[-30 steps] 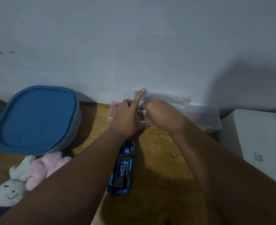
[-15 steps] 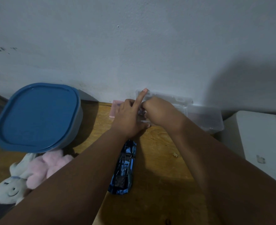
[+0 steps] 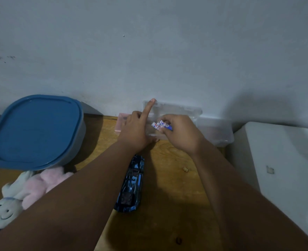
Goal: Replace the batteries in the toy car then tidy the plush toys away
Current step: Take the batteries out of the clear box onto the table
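A shiny blue toy car (image 3: 131, 185) lies on the wooden table (image 3: 169, 178) between my forearms. At the wall stands a clear plastic case (image 3: 178, 109) with its lid up. My left hand (image 3: 136, 131) steadies the case, its index finger stretched up along the lid, the other fingers curled at the case's front. My right hand (image 3: 181, 134) pinches a small bundle of white, red and blue batteries (image 3: 160, 125) just above the case. A white bunny plush (image 3: 4, 211) and a pink plush (image 3: 46, 182) lie at the left.
A large grey tub with a blue lid (image 3: 35, 131) stands at the left by the wall. A pink flat item (image 3: 120, 122) lies behind my left hand. A white box (image 3: 283, 169) fills the right side. Another clear container (image 3: 216, 133) sits right of the case.
My right hand has drawn back to the right out of the case, and the batteries in its fingers now show. My left hand has stayed on the case.
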